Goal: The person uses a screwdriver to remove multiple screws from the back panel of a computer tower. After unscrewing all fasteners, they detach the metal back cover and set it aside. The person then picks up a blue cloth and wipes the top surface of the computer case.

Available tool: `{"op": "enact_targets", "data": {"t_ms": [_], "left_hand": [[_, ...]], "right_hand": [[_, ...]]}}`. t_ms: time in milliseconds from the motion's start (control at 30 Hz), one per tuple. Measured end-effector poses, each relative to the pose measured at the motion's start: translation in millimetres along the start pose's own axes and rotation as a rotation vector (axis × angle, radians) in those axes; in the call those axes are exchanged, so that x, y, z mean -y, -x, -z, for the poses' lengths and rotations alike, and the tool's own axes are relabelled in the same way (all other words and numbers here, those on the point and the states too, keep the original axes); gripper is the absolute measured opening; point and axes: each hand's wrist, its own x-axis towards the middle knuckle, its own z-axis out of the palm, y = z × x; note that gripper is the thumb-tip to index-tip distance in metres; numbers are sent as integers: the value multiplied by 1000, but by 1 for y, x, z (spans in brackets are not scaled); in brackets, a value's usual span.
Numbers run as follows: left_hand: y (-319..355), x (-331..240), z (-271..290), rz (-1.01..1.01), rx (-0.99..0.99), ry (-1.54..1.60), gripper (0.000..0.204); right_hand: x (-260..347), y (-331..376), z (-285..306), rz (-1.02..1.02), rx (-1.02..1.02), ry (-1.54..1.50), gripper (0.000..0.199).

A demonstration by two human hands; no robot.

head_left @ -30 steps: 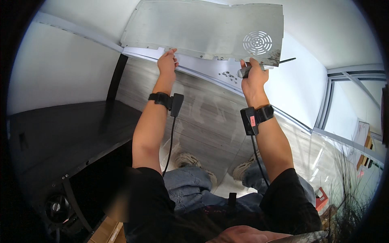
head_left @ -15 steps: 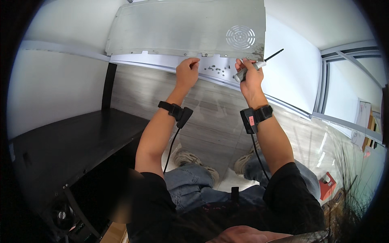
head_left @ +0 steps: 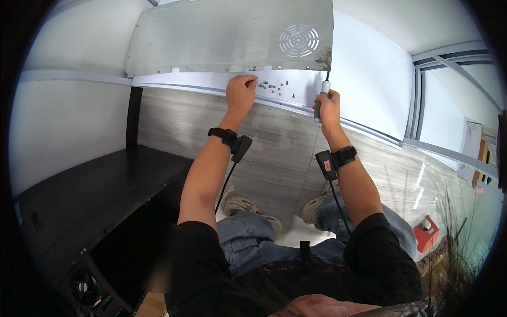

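Note:
My right hand (head_left: 330, 109) is wrapped round the grey-and-white handle of a screwdriver (head_left: 326, 86). Its dark shaft points away from me, by the near right corner of a flat grey metal panel (head_left: 211, 37) with a round slotted vent. My left hand (head_left: 241, 96) is closed, thumb and fingers together, just off the panel's near edge. Whatever the fingertips hold, if anything, is too small to make out. Right beside them several small dark screws (head_left: 272, 86) lie scattered on the white surface (head_left: 301, 87).
A black metal case (head_left: 100, 185) stands at my left, with a fan (head_left: 82, 287) in its lower part. The white surface continues right of the panel (head_left: 369, 79). Metal framing (head_left: 417, 105) rises on the right. A red object (head_left: 425, 235) sits low right on the floor.
The screwdriver has turned from pointing up and right to pointing straight away from me. My right hand has moved slightly lower. The left hand stays closed beside the screws.

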Motion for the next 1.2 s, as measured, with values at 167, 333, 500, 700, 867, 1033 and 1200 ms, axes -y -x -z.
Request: {"op": "enact_targets", "data": {"t_ms": [167, 333, 500, 700, 867, 1033, 1200], "left_hand": [[1, -1, -2, -31, -16, -57, 12], [-1, -1, -2, 31, 11, -16, 13], [0, 4, 7, 133, -83, 91, 12], [5, 1, 33, 256, -212, 237, 12], [5, -5, 49, 320, -169, 364, 13], [-8, -29, 75, 408, -4, 681, 17], [-51, -81, 119, 520, 60, 849, 17]], "right_hand": [[-19, -19, 23, 230, -94, 490, 44], [-33, -32, 27, 336, -170, 657, 42], [-27, -34, 13, 406, -216, 672, 41], [-23, -35, 7, 402, -249, 769, 40], [-30, -47, 19, 304, -267, 598, 45], [25, -9, 28, 362, -332, 109, 34], [119, 46, -1, 473, -208, -201, 22]]}}
